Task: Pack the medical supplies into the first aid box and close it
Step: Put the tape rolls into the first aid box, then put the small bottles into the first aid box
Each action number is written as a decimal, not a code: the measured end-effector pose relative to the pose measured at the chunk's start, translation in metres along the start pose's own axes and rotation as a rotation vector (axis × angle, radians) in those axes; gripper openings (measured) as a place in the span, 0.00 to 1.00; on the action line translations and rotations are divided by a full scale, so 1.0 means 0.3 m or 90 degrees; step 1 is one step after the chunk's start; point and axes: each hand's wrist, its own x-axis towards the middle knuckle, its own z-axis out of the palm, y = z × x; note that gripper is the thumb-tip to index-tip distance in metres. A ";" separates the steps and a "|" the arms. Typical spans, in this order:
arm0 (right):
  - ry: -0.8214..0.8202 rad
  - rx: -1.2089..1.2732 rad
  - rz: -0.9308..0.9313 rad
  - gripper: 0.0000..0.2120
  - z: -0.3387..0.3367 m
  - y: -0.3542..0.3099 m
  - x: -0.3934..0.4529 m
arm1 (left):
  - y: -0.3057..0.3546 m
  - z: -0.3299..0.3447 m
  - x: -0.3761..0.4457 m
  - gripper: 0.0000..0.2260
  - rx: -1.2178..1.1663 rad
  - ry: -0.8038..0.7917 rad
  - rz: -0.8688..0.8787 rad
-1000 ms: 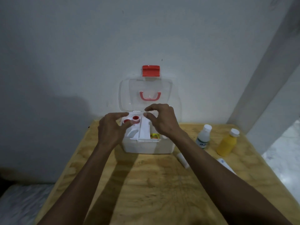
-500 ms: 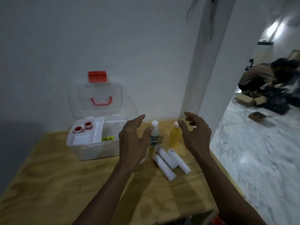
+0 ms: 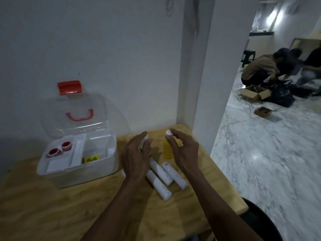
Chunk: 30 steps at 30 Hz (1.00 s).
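The white first aid box (image 3: 111,153) stands open at the table's left, its clear lid (image 3: 76,119) upright against the wall. Its tray holds two red-topped jars (image 3: 60,149), and a yellow packet (image 3: 91,158) lies deeper inside. Right of the box, my left hand (image 3: 137,153) curls round a small white bottle (image 3: 142,145), mostly hidden by the fingers. My right hand (image 3: 184,150) is relaxed, with fingertips at the white cap of a yellow bottle (image 3: 168,151). Three white rolls (image 3: 161,186) lie side by side just below both hands.
The wooden table (image 3: 52,206) ends close to the right of the rolls, beside a white pillar (image 3: 199,84). Beyond is a marble floor with cardboard boxes (image 3: 255,93) and crouching people (image 3: 260,68). A dark round object (image 3: 260,221) sits below the table's right corner.
My view swung right from the box to the bottles. Both hands left the box tray and reached the bottles; my left hand closed round the white one.
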 end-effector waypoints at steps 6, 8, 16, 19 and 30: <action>0.004 0.024 -0.032 0.14 0.012 0.021 0.014 | 0.000 0.004 0.000 0.10 -0.024 0.039 -0.005; 0.006 0.035 -0.041 0.13 0.018 0.021 0.017 | -0.001 0.003 0.004 0.10 -0.023 0.042 -0.011; 0.018 0.058 -0.058 0.09 0.025 0.010 0.026 | -0.008 0.000 0.024 0.10 -0.040 0.045 -0.010; 0.024 0.056 -0.045 0.10 0.017 0.002 0.027 | 0.009 -0.008 0.029 0.10 -0.073 0.051 -0.029; 0.041 0.127 -0.076 0.06 -0.009 -0.265 0.074 | 0.157 -0.204 0.119 0.10 -0.132 0.120 -0.007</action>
